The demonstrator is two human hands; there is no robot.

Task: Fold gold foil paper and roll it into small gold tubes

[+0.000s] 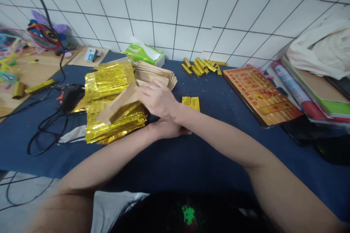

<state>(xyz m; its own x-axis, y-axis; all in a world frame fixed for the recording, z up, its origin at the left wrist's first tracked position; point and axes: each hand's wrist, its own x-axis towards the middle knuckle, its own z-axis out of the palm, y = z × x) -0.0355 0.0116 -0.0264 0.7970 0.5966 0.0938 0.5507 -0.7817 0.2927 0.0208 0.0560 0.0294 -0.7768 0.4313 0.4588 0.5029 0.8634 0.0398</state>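
Observation:
My right hand (156, 97) reaches across to the left, over my left wrist. Its fingers close on the edge of a folded brown paper piece (120, 105), which slants over a stack of shiny gold foil sheets (111, 80). Beneath the right forearm lies my left hand (171, 129), low on the cloth. Most of its fingers are hidden, so its grip does not show. Just beyond the right wrist, a small folded gold foil piece (190, 102) lies on the cloth. Behind the right hand is a stack of brown paper (153, 72).
Several gold foil rolls (201, 66) lie by the tiled wall, near a green tissue pack (144, 54). An orange-gold printed pack (262, 94) is at right. A black glue gun (69, 96) and its cord lie left on the blue cloth (218, 160).

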